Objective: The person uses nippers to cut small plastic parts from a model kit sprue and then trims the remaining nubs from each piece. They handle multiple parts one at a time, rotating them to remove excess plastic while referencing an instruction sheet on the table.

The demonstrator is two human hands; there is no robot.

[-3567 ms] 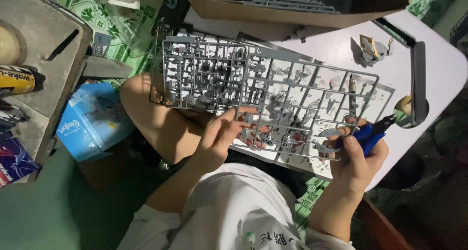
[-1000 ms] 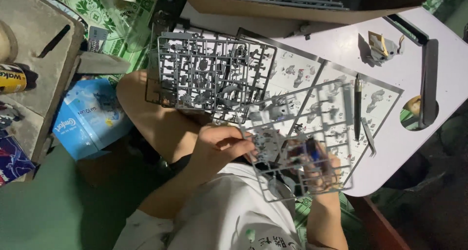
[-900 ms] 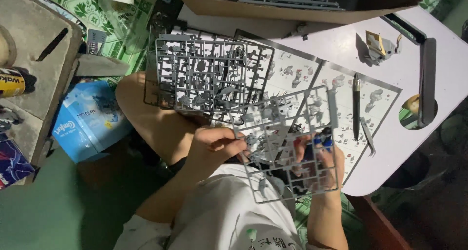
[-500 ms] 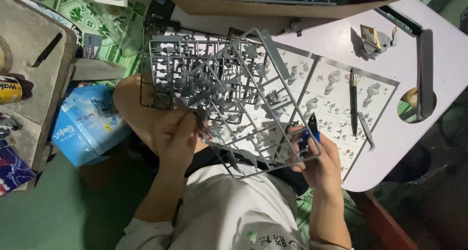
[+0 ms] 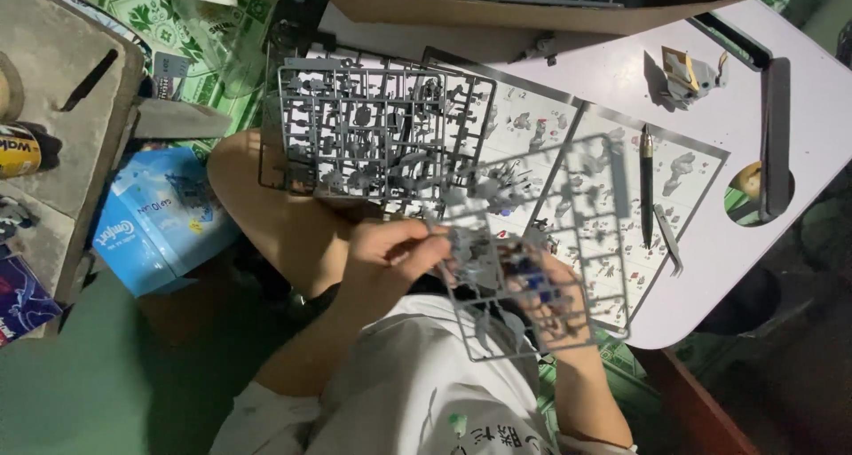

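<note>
A: What's on the counter (image 5: 799, 233) rn?

B: Big grey parts frame (image 5: 382, 135) on the instruction sheet (image 5: 612, 180), knife (image 5: 647, 184) beside.

A: And the hands?

B: Both up w/ a smaller parts frame (image 5: 532, 251) above the lap. Left hand (image 5: 390, 255) fingers pinch its edge; right hand (image 5: 555, 300) behind it, grip unclear tbh.

Blue box (image 5: 155, 220) at left, brown cardboard box (image 5: 497, 7) on top

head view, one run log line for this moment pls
left hand: pinching edge of grey plastic parts frame | right hand: under frame, blue-handled tool | second grey frame: resting across knee and white table
</note>
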